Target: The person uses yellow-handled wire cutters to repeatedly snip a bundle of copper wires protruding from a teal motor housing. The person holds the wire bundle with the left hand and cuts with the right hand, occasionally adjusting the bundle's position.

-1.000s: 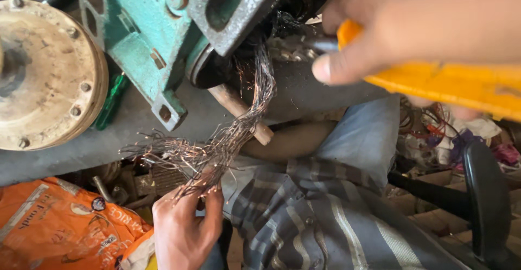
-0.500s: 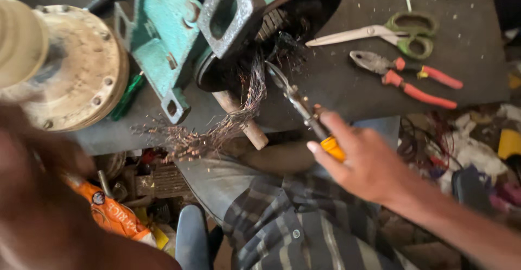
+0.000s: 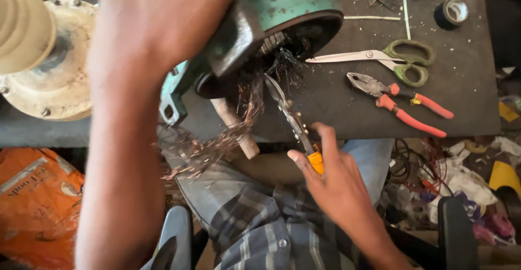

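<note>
Fingers of the left hand (image 3: 163, 26) were clamped over the green motor housing (image 3: 282, 9) at 12 o'clock. Right hand (image 3: 331, 178) at 5 o'clock gripped yellow-handled snips (image 3: 293, 121), blades poking into the copper winding (image 3: 244, 118) spilling toward 7.

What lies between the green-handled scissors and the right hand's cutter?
In the head view, red-handled pliers lie on the table between the scissors and the cutter.

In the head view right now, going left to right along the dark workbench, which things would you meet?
Cream round housing → left hand on green motor body → snips in right hand → green-handled scissors → red-handled pliers.
</note>
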